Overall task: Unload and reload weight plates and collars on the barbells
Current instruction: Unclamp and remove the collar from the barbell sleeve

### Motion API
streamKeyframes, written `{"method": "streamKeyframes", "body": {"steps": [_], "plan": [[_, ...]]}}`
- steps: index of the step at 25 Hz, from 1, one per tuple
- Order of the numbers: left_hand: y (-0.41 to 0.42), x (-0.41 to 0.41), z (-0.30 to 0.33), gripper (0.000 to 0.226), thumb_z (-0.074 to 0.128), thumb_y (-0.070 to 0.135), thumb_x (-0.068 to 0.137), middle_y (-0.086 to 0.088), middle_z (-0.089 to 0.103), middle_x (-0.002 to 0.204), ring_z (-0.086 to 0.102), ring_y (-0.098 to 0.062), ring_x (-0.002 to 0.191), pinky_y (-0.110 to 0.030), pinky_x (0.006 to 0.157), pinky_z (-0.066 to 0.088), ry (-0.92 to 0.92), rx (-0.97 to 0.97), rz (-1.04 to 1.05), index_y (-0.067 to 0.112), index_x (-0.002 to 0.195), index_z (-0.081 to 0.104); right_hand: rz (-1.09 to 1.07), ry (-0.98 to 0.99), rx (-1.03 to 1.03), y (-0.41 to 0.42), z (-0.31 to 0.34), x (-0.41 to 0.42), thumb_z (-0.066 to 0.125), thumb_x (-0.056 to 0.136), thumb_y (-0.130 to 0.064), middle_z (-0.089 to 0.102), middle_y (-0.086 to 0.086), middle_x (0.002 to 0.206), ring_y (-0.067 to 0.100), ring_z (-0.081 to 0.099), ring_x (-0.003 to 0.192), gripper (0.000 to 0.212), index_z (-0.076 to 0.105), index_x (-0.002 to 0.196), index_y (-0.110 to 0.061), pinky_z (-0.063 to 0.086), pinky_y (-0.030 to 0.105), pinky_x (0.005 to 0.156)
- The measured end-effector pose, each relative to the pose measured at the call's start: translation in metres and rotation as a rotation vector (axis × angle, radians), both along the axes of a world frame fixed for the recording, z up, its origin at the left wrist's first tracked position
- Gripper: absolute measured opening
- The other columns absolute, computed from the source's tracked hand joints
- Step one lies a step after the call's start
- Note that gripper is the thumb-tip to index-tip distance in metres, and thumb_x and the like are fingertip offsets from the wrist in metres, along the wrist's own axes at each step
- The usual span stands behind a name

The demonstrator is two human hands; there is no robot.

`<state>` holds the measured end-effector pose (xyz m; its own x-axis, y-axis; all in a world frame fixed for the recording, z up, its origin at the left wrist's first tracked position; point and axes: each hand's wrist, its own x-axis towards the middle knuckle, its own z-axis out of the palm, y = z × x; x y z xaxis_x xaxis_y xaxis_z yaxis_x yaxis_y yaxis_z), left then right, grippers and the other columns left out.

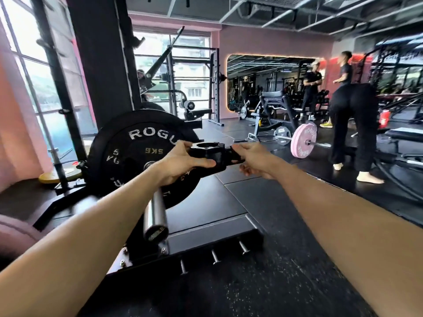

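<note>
Both hands hold a black collar (211,154) in the air, just above and beyond the bare end of the steel sleeve (155,216). The left hand (180,164) wraps its ring, thumb along the near side. The right hand (254,157) pinches the lever on its right side, fingers curled. Behind the collar, a black plate (137,143) sits on the sleeve. Far right of the collar lies a second barbell with a pink plate (304,140), beside a bending person (353,124).
</note>
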<state>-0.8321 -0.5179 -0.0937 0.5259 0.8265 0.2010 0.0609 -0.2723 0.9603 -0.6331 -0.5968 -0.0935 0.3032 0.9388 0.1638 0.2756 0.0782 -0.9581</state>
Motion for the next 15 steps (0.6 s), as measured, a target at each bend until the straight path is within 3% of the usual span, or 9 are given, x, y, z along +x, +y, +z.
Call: {"method": "streamKeyframes", "body": {"steps": [4,9,12,15], "plan": [[0.077,0.06,0.009,0.101,0.096,0.033,0.037,-0.007,0.064,0.118,0.065,-0.023,0.105,-0.041,0.09,0.055,-0.011,0.111,0.093,0.019,0.126,0.05,-0.104,0.011,0.107,0.08,0.007,0.052,0.054,0.1,-0.025,0.061,0.004,0.083,0.014,0.055,0.047,0.018,0.064,0.106,-0.011,0.05,0.023,0.04],[0.191,0.137,0.001,0.086,0.09,0.011,0.063,-0.003,0.064,0.12,0.061,-0.02,0.112,-0.028,0.097,0.046,-0.019,0.109,0.09,0.011,0.137,0.046,-0.201,0.057,0.149,0.192,0.0,0.114,0.062,0.096,-0.021,0.065,0.003,0.086,0.016,0.062,0.047,0.014,0.063,0.082,-0.02,0.06,0.03,0.055],[0.246,0.175,-0.013,0.081,0.086,0.008,0.07,-0.003,0.062,0.125,0.058,-0.021,0.117,-0.035,0.106,0.041,0.032,0.065,0.123,0.01,0.139,0.045,-0.254,0.025,0.116,0.246,-0.014,0.146,0.064,0.094,-0.02,0.067,-0.001,0.084,0.018,0.066,0.052,0.016,0.064,0.079,-0.024,0.061,0.033,0.066],[0.287,0.204,-0.036,0.059,0.08,0.003,0.076,-0.004,0.065,0.119,0.059,-0.022,0.114,-0.033,0.101,0.044,0.079,0.01,0.15,0.013,0.127,0.052,-0.274,0.045,0.105,0.291,-0.032,0.17,0.065,0.093,-0.014,0.066,0.001,0.084,0.012,0.065,0.052,0.012,0.066,0.082,-0.015,0.058,0.021,0.051]]}}
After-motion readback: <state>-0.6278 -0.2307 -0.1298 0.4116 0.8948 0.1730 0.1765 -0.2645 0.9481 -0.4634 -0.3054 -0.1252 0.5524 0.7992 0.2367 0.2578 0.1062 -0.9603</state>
